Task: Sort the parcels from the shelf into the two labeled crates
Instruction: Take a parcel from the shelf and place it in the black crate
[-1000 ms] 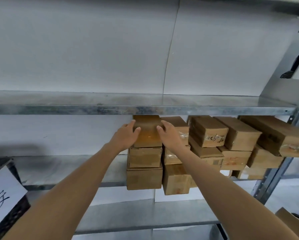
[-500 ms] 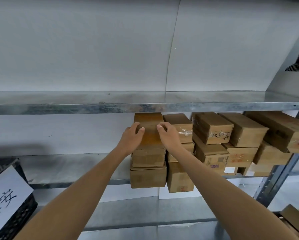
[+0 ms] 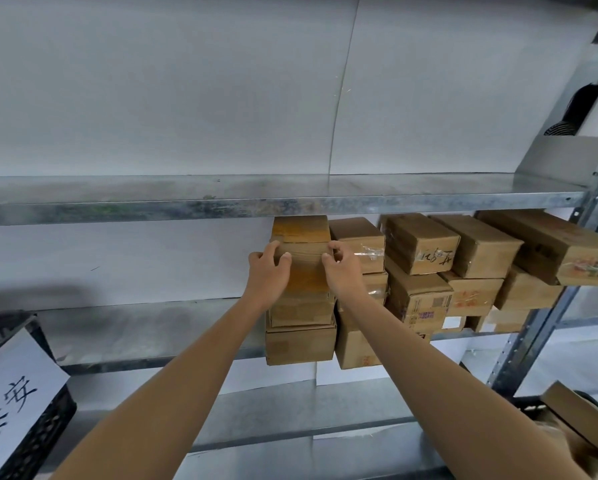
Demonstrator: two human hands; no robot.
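Note:
A brown cardboard parcel (image 3: 302, 237) tops the leftmost stack on the middle shelf (image 3: 152, 327). My left hand (image 3: 268, 275) grips its left front edge, thumb on the front face. My right hand (image 3: 342, 268) grips its right front edge with curled fingers. The parcel tilts forward out of the stack, over two more parcels (image 3: 299, 342). Several other parcels (image 3: 422, 249) are stacked to the right. A black crate (image 3: 38, 445) with a white handwritten label (image 3: 10, 396) stands at the lower left. A second crate (image 3: 532, 405) at the lower right holds a parcel (image 3: 581, 417).
The upper metal shelf (image 3: 273, 202) hangs just above the stack's top. A slotted steel upright (image 3: 546, 327) bounds the shelf on the right. The left half of the middle shelf is bare metal. A lower shelf (image 3: 290, 414) runs beneath.
Both hands have closed round the top parcel's front edges and drawn it forward, tilting it out of the stack. My view has shifted slightly left, showing more of the labelled crate.

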